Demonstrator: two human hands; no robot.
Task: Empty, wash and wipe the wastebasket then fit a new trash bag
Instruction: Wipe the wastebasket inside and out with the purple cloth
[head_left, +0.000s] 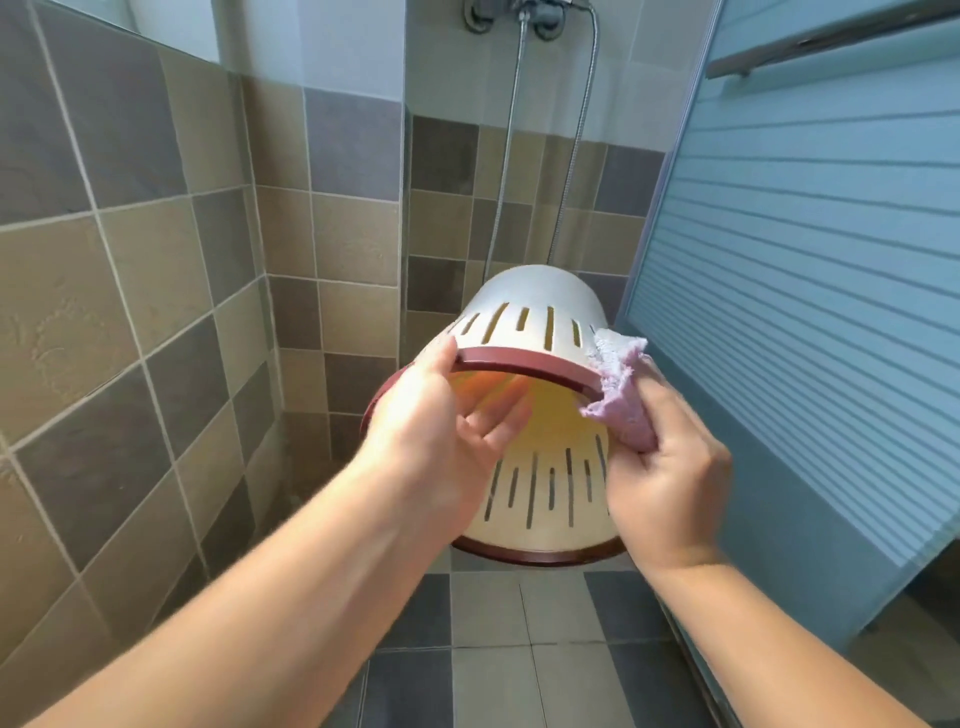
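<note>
At frame centre, the left hand (441, 415) grips the tilted wastebasket's (535, 301) red rim (524, 361); the right hand (670, 483) pinches a pink cloth (621, 400) against that rim.

Held in the air, the slotted white wastebasket (530, 306) is gripped at its red rim (524, 364) by the left hand (441, 415), while the right hand (670, 467) presses a pink cloth (621, 395) on that rim.

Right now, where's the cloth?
Head view, right of centre: the pink cloth is gripped in the right hand, pressed on the wastebasket red rim's right side, near the blue door.
</note>
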